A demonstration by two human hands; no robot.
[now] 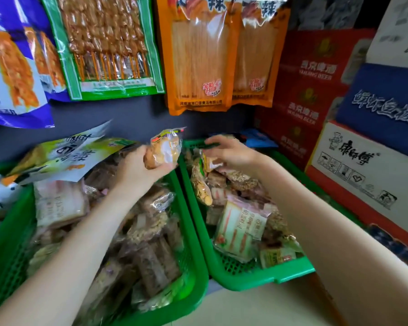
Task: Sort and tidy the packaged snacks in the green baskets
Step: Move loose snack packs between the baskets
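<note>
Dark wall behind two touching green baskets.

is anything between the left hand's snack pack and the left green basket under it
Nothing visible. The left hand holds the clear-wrapped orange snack pack in open air above the left green plastic basket; below lie only the brown wrapped snacks already piled there.

Red beer cartons stacked beside a white carton, orange hanging packets above.
</note>
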